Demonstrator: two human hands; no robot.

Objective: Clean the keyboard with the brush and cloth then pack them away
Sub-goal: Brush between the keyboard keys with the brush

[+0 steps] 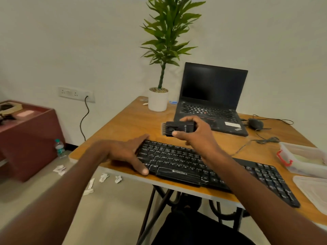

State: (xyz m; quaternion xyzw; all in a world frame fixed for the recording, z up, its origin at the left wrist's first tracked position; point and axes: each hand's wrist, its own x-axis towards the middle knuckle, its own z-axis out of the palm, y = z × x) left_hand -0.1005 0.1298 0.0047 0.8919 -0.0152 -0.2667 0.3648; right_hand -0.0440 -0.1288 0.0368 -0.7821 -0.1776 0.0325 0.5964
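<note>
A black keyboard lies along the front edge of the wooden table. My left hand rests flat at the keyboard's left end, fingers straight, thumb on the lower left corner. My right hand grips a black brush above the keyboard's far edge, its short bristles pointing left. No cloth that I can tell apart is in view.
An open black laptop and a potted plant stand at the back. A mouse with its cable lies to the right. A clear plastic box and its lid sit at the right edge. White scraps litter the floor.
</note>
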